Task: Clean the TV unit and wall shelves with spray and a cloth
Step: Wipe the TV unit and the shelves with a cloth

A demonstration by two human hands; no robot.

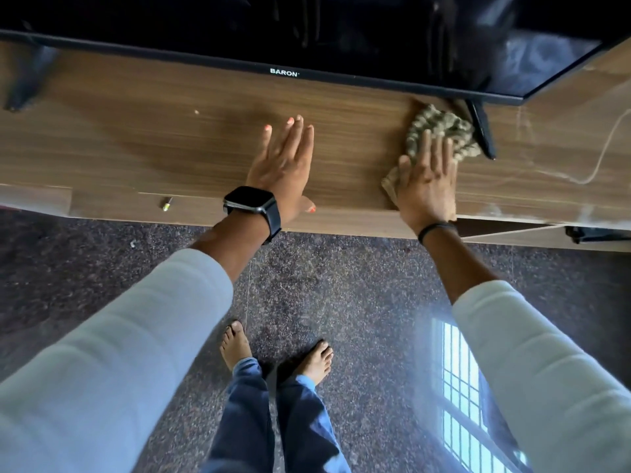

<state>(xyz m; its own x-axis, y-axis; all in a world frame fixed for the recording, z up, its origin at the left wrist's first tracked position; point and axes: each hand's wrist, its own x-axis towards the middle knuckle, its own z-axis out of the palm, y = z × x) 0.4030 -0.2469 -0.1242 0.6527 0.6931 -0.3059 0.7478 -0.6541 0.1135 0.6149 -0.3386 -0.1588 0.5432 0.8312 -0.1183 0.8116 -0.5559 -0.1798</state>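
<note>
The wooden TV unit (pixel 143 145) runs across the view under a black TV (pixel 307 35). My left hand (pixel 283 165) lies flat on the unit's top, fingers straight and close together, holding nothing. My right hand (pixel 426 186) presses flat on a crumpled olive-beige cloth (pixel 440 128), which bunches up against the TV's right foot (pixel 481 131). No spray bottle is in view.
The TV's left foot (pixel 27 80) stands at the far left. A white cable (pixel 604 148) loops over the unit at right. A small metal knob (pixel 167 203) sticks out of the front edge. Dust streaks mark the right end. Dark speckled floor and my bare feet lie below.
</note>
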